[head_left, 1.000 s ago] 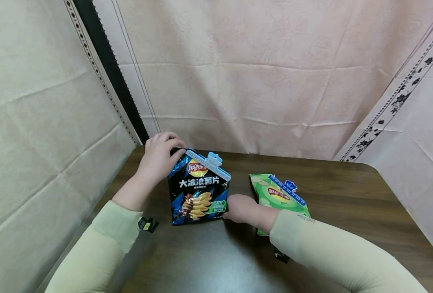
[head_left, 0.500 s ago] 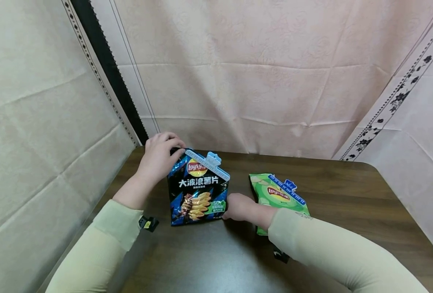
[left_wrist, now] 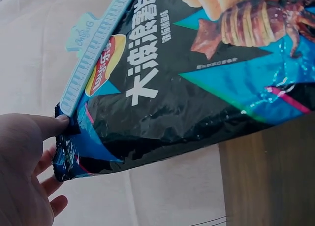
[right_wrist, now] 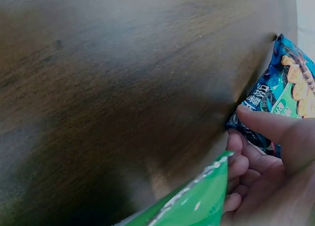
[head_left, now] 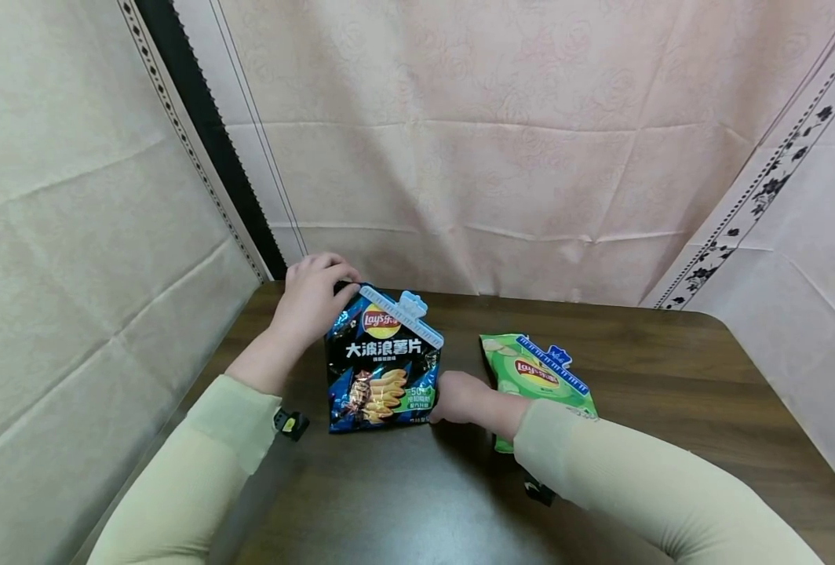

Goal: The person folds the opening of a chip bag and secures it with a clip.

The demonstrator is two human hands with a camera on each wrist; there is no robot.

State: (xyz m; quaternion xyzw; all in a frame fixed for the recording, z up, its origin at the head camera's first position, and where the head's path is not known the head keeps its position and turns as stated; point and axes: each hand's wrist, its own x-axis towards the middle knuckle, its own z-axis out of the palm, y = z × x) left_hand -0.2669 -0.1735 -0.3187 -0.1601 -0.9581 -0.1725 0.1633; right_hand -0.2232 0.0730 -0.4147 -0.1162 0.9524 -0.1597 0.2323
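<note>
A black and blue Lay's chip bag [head_left: 382,365] stands nearly upright on the table, its printed front toward me. A light blue bag clip [head_left: 402,317] runs slantwise across its top right corner. My left hand [head_left: 311,302] pinches the bag's top left corner; in the left wrist view the thumb [left_wrist: 51,125] lies on the front near the clip's end, the other fingers behind. With thumb and curled fingers, my right hand [head_left: 463,399] pinches the bag's lower right corner. Behind my right wrist lies a green Lay's chip bag [head_left: 519,369] with a dark blue clip [head_left: 553,367].
The brown wooden table [head_left: 643,361] has a rounded far right corner. Pale cloth [head_left: 502,157] hangs along its far side, with more cloth at left and right. The green bag's edge sits close beside my right fingers in the right wrist view.
Both hands keep their hold on the black and blue bag. My left hand and the bag's top have shifted up very slightly; the green bag stays where it was.
</note>
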